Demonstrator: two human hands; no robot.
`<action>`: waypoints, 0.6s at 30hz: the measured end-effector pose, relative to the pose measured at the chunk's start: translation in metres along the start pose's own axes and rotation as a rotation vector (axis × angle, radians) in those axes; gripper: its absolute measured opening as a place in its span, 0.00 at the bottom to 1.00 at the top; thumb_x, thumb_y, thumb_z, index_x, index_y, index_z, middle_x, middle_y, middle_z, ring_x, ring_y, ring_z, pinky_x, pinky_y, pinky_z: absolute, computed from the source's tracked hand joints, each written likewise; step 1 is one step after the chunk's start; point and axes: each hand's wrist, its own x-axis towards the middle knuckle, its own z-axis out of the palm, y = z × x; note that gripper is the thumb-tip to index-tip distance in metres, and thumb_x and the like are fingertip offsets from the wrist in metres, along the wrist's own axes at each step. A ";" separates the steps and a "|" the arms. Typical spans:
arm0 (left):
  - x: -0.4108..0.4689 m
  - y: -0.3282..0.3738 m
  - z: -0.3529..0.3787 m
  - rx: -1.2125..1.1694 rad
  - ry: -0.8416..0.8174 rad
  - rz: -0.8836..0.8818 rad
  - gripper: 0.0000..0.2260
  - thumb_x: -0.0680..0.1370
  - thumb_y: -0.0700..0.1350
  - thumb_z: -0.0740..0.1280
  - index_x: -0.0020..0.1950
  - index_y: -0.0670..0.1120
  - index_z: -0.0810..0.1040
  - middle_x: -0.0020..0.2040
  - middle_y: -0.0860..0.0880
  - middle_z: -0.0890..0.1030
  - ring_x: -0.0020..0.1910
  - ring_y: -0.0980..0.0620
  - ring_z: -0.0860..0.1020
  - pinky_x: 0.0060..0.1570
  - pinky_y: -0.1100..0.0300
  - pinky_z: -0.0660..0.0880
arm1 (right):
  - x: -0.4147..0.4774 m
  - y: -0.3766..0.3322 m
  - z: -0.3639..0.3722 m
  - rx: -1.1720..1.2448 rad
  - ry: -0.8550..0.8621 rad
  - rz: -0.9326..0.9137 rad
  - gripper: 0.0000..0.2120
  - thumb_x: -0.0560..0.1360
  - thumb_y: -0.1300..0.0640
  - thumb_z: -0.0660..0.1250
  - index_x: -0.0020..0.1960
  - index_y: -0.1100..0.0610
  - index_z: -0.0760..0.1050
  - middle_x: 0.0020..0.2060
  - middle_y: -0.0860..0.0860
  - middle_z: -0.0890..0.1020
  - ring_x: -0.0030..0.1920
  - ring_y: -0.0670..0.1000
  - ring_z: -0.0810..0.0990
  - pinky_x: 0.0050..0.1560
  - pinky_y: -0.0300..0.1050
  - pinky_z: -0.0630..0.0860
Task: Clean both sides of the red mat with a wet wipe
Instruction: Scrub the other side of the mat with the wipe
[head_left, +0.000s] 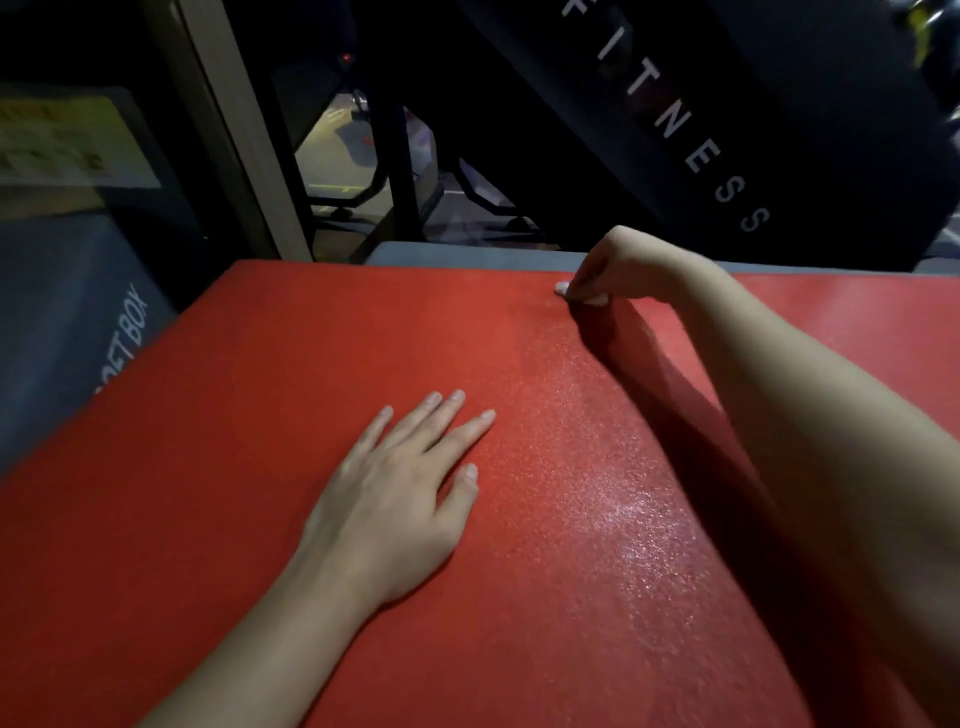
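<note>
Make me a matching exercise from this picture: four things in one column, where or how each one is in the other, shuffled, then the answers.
1. left hand
2. right hand
3. wipe
4. soft box

A. grey, left of the mat
B. white, at the mat's far edge
C. flat on the mat
D. pinches the wipe

Pairs: 1-C, 2-D, 3-B, 4-A

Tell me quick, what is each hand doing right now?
Left hand: open, lying flat on the red textured mat.
Right hand: closed, pinching a small white wet wipe against the mat.
</note>
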 end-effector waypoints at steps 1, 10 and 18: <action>0.000 0.000 0.000 0.002 -0.002 -0.004 0.27 0.79 0.61 0.43 0.80 0.66 0.54 0.81 0.64 0.51 0.79 0.66 0.45 0.80 0.53 0.48 | -0.004 -0.002 -0.003 -0.015 -0.022 -0.040 0.12 0.69 0.44 0.77 0.43 0.53 0.86 0.36 0.51 0.85 0.40 0.49 0.82 0.40 0.40 0.73; 0.000 0.000 -0.001 -0.018 0.008 -0.009 0.28 0.78 0.61 0.43 0.80 0.67 0.55 0.81 0.64 0.53 0.79 0.67 0.46 0.80 0.54 0.47 | -0.030 -0.006 0.016 0.047 0.029 -0.142 0.13 0.72 0.41 0.73 0.46 0.50 0.86 0.36 0.54 0.84 0.37 0.46 0.78 0.41 0.41 0.73; 0.000 0.002 -0.004 -0.033 -0.006 -0.025 0.30 0.76 0.62 0.40 0.80 0.68 0.54 0.81 0.64 0.51 0.78 0.68 0.43 0.80 0.56 0.44 | -0.061 -0.016 0.035 -0.024 0.221 -0.149 0.08 0.74 0.47 0.73 0.47 0.50 0.86 0.43 0.52 0.85 0.46 0.55 0.82 0.50 0.48 0.76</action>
